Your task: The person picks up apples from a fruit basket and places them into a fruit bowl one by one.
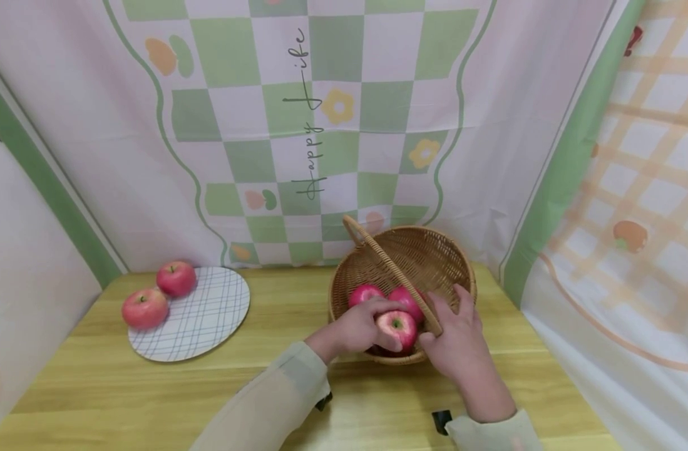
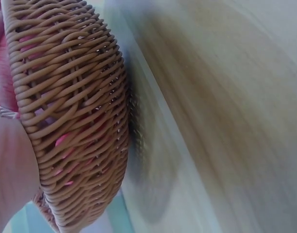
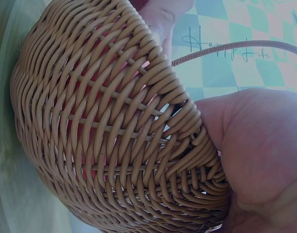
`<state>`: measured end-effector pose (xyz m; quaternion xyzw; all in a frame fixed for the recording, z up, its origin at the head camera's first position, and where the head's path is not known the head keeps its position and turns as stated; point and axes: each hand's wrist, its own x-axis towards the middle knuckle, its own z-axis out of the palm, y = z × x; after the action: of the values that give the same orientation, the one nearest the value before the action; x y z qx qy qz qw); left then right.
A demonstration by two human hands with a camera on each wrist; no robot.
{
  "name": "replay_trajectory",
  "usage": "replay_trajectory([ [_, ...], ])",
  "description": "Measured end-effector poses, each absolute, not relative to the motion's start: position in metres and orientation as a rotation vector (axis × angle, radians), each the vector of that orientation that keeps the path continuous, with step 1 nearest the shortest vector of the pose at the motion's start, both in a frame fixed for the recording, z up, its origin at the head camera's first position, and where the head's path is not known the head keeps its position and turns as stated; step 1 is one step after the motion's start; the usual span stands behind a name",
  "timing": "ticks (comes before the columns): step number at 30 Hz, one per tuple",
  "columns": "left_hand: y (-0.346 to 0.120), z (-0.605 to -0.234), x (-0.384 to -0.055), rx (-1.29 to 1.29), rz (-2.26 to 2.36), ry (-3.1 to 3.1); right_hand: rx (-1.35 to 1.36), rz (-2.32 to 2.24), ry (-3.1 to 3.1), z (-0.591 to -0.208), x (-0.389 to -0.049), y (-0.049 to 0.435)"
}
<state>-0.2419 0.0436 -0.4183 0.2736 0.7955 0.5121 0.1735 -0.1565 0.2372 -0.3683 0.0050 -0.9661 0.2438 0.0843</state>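
A round wicker basket [image 1: 408,254] with an arched handle [image 1: 391,266] stands on the table at the right of the head view. Inside it lie several red apples, among them one at the left [image 1: 366,294] and one behind [image 1: 405,303]. With my left hand [image 1: 357,327], I grip a paler red apple [image 1: 398,329] at the basket's near side, thumb in front and fingers over its top. My right hand [image 1: 459,341] reaches over the right rim, fingers spread, thumb by the handle's base. In the right wrist view its palm [image 3: 265,145] lies against the woven rim; the fingertips are hidden there.
A round white checked mat [image 1: 214,313] lies at the table's left, with two red apples [image 1: 176,279] [image 1: 145,309] on its left side. The wooden table [image 1: 124,394] backs onto a green-and-white checked cloth [image 1: 335,150]. More patterned cloth [image 1: 631,250] hangs at the right.
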Motion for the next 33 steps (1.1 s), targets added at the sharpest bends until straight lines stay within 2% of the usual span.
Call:
replay_trajectory([
  [8, 0.039, -0.418, -0.243, 0.621, 1.708, 1.929, 0.003, 0.732, -2.890, -0.368, -0.157, 0.237],
  [21, 0.037, -0.419, -0.244, 0.530, 2.018, 1.536, 0.007, 0.727, -2.875, -0.369, -0.157, 0.239],
  [33, 0.033, -0.406, -0.236, 0.484, 2.156, 1.489, -0.022, 0.730, -2.885, -0.370, -0.159, 0.239],
])
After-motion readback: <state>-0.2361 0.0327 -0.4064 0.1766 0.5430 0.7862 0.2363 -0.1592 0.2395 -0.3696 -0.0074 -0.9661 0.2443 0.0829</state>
